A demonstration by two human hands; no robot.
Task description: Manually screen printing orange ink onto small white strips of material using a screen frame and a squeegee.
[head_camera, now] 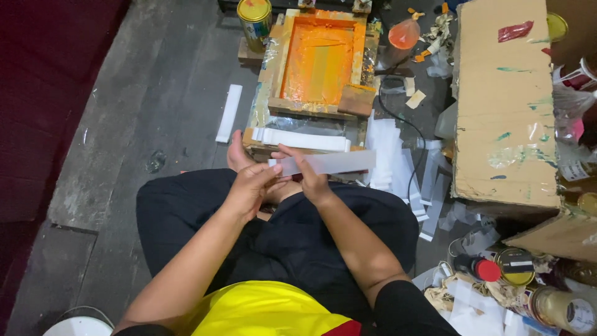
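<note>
I sit cross-legged on a dark floor, and both hands hold one long translucent white strip level above my knees. My left hand pinches its left end. My right hand grips it from below, a little right of the left hand. The strip's free end reaches right. Just beyond my hands a stack of white strips lies on the near edge of a wooden screen-printing frame smeared with orange ink. My bare foot shows under my left hand.
A single white strip lies on the floor to the left. More white strips pile up right of the frame. A large cardboard box stands at the right, with tins and a red-capped bottle near it. A yellow can stands at the far side.
</note>
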